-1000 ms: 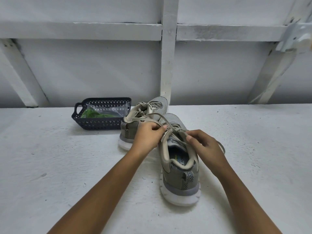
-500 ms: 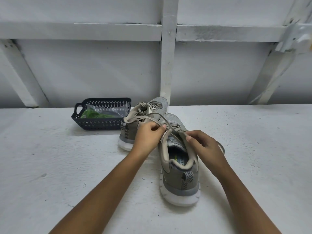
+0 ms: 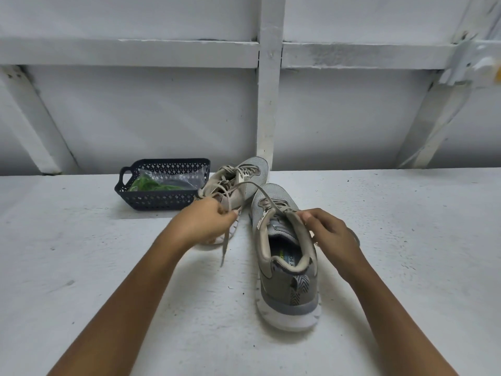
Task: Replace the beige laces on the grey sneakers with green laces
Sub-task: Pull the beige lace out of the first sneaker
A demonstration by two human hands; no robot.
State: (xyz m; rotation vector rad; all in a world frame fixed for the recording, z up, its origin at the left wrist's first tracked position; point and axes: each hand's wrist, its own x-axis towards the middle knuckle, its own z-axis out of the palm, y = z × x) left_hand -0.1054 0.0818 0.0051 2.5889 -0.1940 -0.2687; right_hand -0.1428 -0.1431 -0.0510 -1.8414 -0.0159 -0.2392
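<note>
The beige lace is being pinched by the left hand, its end dangling just below. The grey sneaker is being gripped at the collar by the curled right hand, green laces being kept in the basket beyond the left hand

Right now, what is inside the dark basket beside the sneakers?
The dark basket holds a clear plastic bag with green laces in it. The basket's front wall covers the bag's lower part, so the number of laces cannot be told.
</note>
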